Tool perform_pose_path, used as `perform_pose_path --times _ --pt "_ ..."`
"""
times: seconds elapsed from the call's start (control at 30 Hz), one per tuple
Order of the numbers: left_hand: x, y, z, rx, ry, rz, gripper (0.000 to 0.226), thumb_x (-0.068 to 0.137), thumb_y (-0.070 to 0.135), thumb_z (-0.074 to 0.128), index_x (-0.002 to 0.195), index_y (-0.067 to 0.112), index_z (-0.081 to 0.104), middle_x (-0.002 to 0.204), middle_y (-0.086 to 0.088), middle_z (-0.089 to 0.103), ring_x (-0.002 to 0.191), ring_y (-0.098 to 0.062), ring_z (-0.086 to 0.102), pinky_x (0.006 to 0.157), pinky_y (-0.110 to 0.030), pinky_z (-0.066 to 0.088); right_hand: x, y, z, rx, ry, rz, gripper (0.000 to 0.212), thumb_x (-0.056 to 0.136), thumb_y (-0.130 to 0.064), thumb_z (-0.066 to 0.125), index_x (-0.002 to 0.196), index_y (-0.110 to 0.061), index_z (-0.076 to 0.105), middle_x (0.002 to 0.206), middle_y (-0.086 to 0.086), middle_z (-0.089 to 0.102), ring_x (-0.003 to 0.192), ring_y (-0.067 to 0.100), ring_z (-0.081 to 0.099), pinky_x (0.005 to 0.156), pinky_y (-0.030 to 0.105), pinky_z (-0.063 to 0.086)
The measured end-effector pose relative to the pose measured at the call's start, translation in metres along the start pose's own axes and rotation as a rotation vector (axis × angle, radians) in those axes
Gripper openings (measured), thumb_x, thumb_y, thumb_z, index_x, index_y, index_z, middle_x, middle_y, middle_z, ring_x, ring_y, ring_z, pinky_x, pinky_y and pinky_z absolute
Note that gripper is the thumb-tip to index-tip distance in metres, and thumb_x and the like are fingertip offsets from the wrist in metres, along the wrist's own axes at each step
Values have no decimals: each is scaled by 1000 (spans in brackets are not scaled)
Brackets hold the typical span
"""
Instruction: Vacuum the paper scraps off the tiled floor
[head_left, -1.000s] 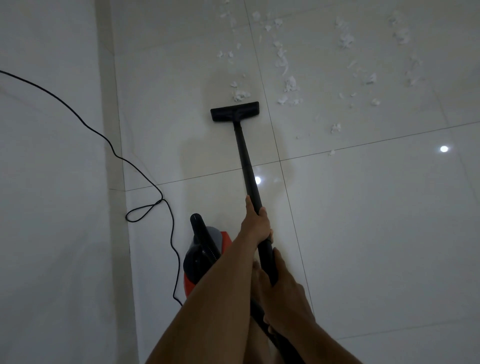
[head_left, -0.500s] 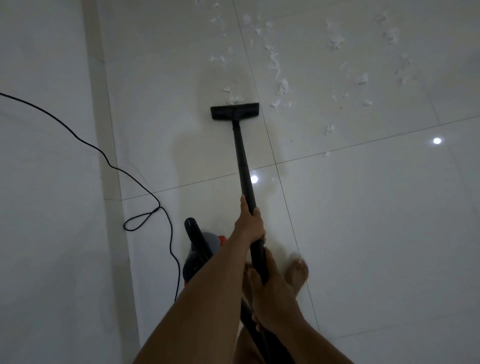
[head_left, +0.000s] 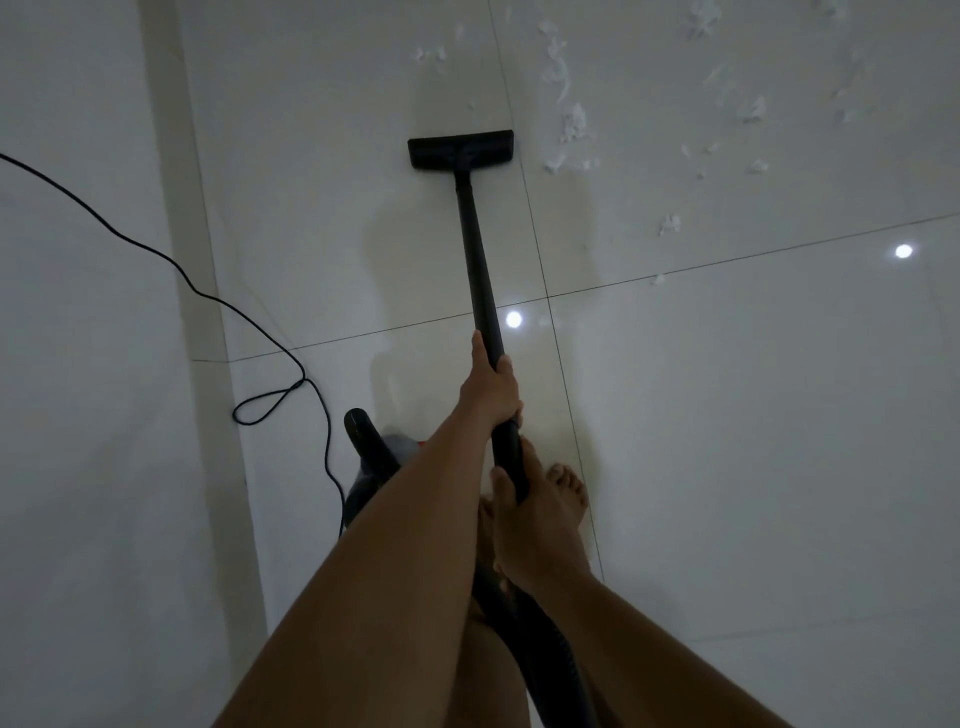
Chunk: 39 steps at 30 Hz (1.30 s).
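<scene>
Vacuum wand (head_left: 475, 244), clamped by left hand (head_left: 491, 387) and right hand (head_left: 537, 525); I'd hold floor nozzle (head_left: 461, 150) flat; sweep toward paper scraps (head_left: 574, 122) ahead-right of hands.

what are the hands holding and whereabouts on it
Both hold the long black vacuum wand: the left hand has its grip on the tube's near end, the right hand just behind, where it meets the black ribbed hose.

Glossy, smooth tiled floor (head_left: 727, 415) — matt black plastic wand (head_left: 475, 244), crumpled paper scraps (head_left: 571, 124).
</scene>
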<state>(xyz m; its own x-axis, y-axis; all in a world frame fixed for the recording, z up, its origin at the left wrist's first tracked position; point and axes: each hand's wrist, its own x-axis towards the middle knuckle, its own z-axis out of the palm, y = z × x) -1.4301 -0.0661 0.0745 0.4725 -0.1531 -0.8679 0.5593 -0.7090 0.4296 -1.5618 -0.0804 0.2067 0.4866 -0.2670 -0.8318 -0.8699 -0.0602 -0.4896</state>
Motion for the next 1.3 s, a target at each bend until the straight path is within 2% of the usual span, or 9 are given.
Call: perform_pose_path --times 0.2,0.37,0.5,0.57,0.67,0.8,0.93,1.13,1.3 --pt "11 18 1 -18 4 -3 65 111 35 31 160 43 -11 79 -12 61 53 -17 57 54 -31 53 16 -5 -5 8 56 -4 51 110 -39 39 159 -41 27 78 -12 60 56 3 59 47 14 50" --pt "18 35 -1 -44 5 -1 65 111 37 30 160 42 -12 75 -11 60 51 -18 57 57 -33 54 27 -20 -14 -23 85 30 52 106 -49 44 155 -49 27 127 -8 70 88 6 68 84 31 59" --pt "24 49 -2 -60 6 -3 64 111 37 29 159 44 -12 74 -12 61 51 -19 57 57 -34 56 34 -32 -19 -57 130 35 52 101 -60 42 150 -58 24 122 -9 72 106 18 70 100 46 53" --pt "27 55 -5 -65 3 -9 64 111 37 29 159 44 -12 74 -12 61 51 -19 57 57 -34 56 38 -36 -18 -45 125 42 51 101 -60 42 148 -60 24 117 -10 73 99 15 71 98 47 55" --pt "34 62 -12 -68 -4 -7 65 111 37 30 159 44 -13 72 -12 60 51 -18 56 58 -35 56 44 -47 -20 -51 129 47 57 100 -60 42 152 -59 18 127 -12 70 108 15 70 101 47 54" --pt "42 71 -20 -53 -9 4 67 111 36 31 159 43 -14 77 -14 61 53 -18 57 55 -33 55 55 -56 -24 -19 90 13 58 107 -42 47 158 -47 20 128 -10 69 81 4 66 83 33 61" --pt "47 77 -25 -53 -9 -2 68 110 36 34 159 45 -13 85 -15 63 54 -18 58 55 -33 56 63 -59 -23 -19 85 7 61 106 -37 49 159 -46 20 115 -13 70 71 1 66 73 26 61" --pt "60 83 -37 -16 -10 15 67 110 38 32 159 44 -14 88 -15 64 55 -17 59 54 -32 56 73 -72 -21 -31 59 11 61 107 -39 48 160 -42 18 78 -20 59 57 0 63 43 8 42" --pt "73 89 -48 -4 3 29 67 110 38 33 160 43 -12 96 -17 65 58 -17 60 64 -37 61 82 -87 -18 -18 59 15 60 108 -40 45 161 -42 16 98 -17 67 54 -1 61 38 6 38"
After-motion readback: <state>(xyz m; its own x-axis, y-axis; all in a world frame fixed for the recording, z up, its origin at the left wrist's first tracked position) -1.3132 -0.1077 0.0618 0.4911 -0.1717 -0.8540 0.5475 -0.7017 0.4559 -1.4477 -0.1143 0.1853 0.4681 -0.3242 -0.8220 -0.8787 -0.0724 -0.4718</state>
